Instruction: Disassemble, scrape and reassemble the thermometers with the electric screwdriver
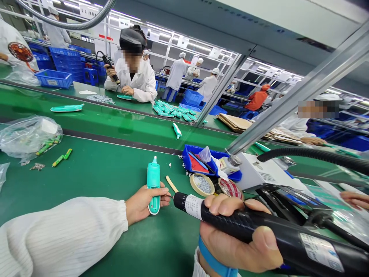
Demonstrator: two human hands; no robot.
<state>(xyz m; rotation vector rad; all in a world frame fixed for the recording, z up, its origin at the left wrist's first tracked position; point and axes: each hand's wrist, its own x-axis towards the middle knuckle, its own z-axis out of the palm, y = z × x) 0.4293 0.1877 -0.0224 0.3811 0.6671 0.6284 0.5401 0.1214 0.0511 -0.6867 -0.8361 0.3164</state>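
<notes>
My left hand [144, 202] is closed on a teal-and-white handheld device with a narrow tip, which looks like an ear thermometer [153, 175]. Its tip points away from me, and my thumb lies across its lower part. Wrapped in my right hand [233, 234] is a black electric screwdriver [248, 223] with a white label, pointing left. The driver's bit is close to my left fingertips; whether it touches them or a small screw there, I cannot tell. Beyond the driver lies a tape roll [202, 184] with small screws inside its ring.
A blue tray [198, 159] holds tools and a bottle. A red-and-white tape roll [230, 188] is beside it. Batteries [62, 157] and a plastic bag [29, 136] lie at left. Across the green belt [115, 123], a person [132, 73] works near a pile of teal devices [173, 110].
</notes>
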